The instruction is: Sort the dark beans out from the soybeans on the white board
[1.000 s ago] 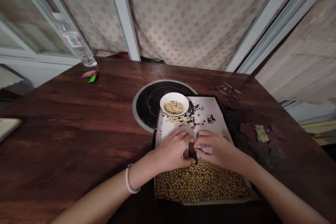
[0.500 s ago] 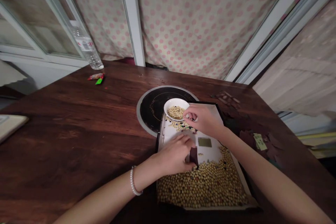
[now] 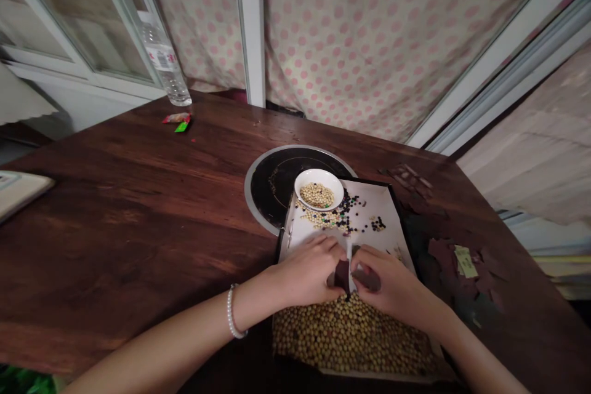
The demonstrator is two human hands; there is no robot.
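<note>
Over the shallow tray (image 3: pixel 388 206), both my hands are close together above a layer of yellow beans (image 3: pixel 351 338). My left hand (image 3: pixel 309 271), with a bead bracelet on its wrist, grips a small dark brown card (image 3: pixel 342 276) between curled fingers and thumb. Beside it, my right hand (image 3: pixel 392 283) is curled, thumb opposite fingers, around a flat greyish-olive card (image 3: pixel 368 278), partly hidden by the hand. Beyond the hands stands a white bowl (image 3: pixel 339 182) holding pale beans. Mixed pale, black and green beads or beans (image 3: pixel 339 220) lie scattered in front of it.
A round black hotplate (image 3: pixel 268 178) is set in the dark wooden table (image 3: pixel 161 221). At the back left are a water bottle (image 3: pixel 168 68) and a small wrapper (image 3: pixel 178 119). Brown scraps with a yellow label (image 3: pixel 465 261) lie right of the tray.
My right hand has come back from the bowl's rim to beside my left hand, over the olive card. The left hand keeps its place on the brown card. The view has shifted slightly.
</note>
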